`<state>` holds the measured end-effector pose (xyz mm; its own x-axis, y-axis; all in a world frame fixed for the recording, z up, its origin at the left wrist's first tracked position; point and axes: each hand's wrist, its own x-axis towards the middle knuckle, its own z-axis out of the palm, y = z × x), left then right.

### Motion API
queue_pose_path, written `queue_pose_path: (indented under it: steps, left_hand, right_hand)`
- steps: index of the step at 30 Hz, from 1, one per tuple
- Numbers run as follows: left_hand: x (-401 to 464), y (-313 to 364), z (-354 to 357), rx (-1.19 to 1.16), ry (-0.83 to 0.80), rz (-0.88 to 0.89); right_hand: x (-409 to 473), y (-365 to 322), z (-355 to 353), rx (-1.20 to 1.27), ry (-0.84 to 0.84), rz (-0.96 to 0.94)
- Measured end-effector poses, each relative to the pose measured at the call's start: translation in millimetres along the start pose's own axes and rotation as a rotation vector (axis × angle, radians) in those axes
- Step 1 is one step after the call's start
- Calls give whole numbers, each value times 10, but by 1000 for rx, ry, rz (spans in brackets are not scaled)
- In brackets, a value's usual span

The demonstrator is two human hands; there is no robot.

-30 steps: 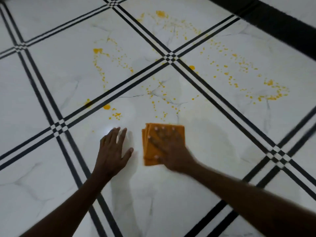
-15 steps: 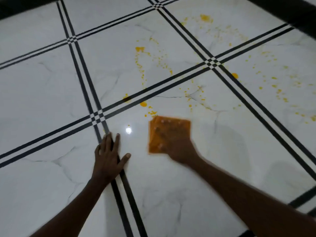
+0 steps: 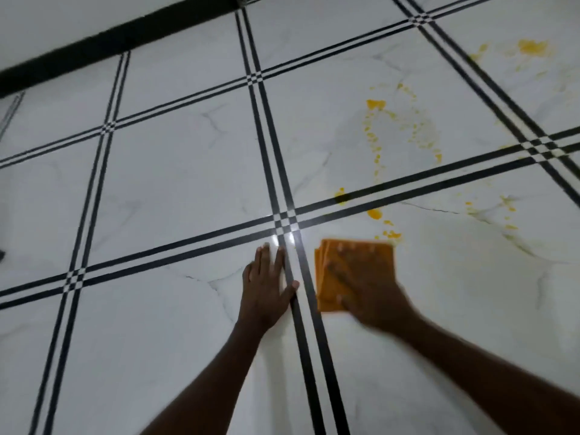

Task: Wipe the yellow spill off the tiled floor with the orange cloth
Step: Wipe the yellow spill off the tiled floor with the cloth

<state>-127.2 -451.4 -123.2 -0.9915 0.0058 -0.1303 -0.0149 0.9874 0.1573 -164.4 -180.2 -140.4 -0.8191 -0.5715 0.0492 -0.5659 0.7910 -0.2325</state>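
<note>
Head view of a white marble-patterned tiled floor point(image 3: 175, 183) divided by paired black lines. The right hand point(image 3: 365, 290) lies flat on the folded orange cloth point(image 3: 354, 271), fingers spread and straight, pressing it against the floor rather than grasping it; hand and cloth are motion-blurred. The cloth sits on the tile just right of the nearest line crossing, its near left corner protruding beside the wrist.

The left hand point(image 3: 266, 290) rests palm-down on the bare floor just left of the cloth, fingers extended and together, thumb splayed across one black line; it holds nothing. The two hands are near each other but apart.

The yellow spill point(image 3: 375, 136) spreads over the tiles beyond the cloth toward the right edge of the floor: small drops touch or nearly touch the cloth's far right corner, a trail of spots runs farther up the next tile, and a larger smeared patch lies near the far right. A dark skirting band point(image 3: 119, 39) runs along the floor's far left edge.
</note>
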Motion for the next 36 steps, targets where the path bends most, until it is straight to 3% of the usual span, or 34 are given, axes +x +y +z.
queue_pose_path:
  steps: [2,4,7,11,13,15,17,19,21,22,24,26,27,29,32,34,36]
  left_hand:
    - [-11,-7,114,-21,66,-16]
    - [-67,6,163,-57,163,-91]
    - [-250,-176,130,-74,165,-234]
    - [-349,-307,119,-57,90,-256]
    - [-321,-323,127,-51,98,-250]
    - [-319,-343,160,-41,119,-241]
    - [-342,-365,162,-38,134,-229]
    - [-326,-363,140,-54,145,-228]
    - [-304,-351,112,-63,123,-239]
    - [-299,-351,109,-58,117,-242]
    - [-312,-355,99,-50,104,-234]
    - [-330,-369,99,-52,109,-229]
    - [-325,-371,105,-58,112,-231]
    - [-321,-371,129,-62,123,-231]
    - [-334,-389,154,-61,136,-227]
    - [-322,-409,140,-57,128,-232]
    - [-314,-386,124,-54,117,-241]
  right_hand:
    - [560,479,23,-79,100,88]
    - [659,606,4,-78,169,314]
    - [135,-4,-23,11,193,454]
    - [-345,-839,163,80,66,83]
    - [299,-643,197,57,-22,-131]
    - [1069,-346,179,-50,-53,-198]
    - [1460,-8,170,-100,17,-41]
    - [1354,27,132,-41,117,262]
    - [892,-423,123,-24,167,515]
    - [646,-726,135,-12,143,521]
    - [394,-1118,227,53,34,280]
    - [771,-901,240,23,-34,-38]
    - [1080,-652,218,-13,-44,-105]
    - [1588,-53,152,-68,-27,-3]
    - [1552,450,45,-69,146,402]
    - [1094,76,64,-63,217,616]
    - [519,-492,134,-35,172,527]
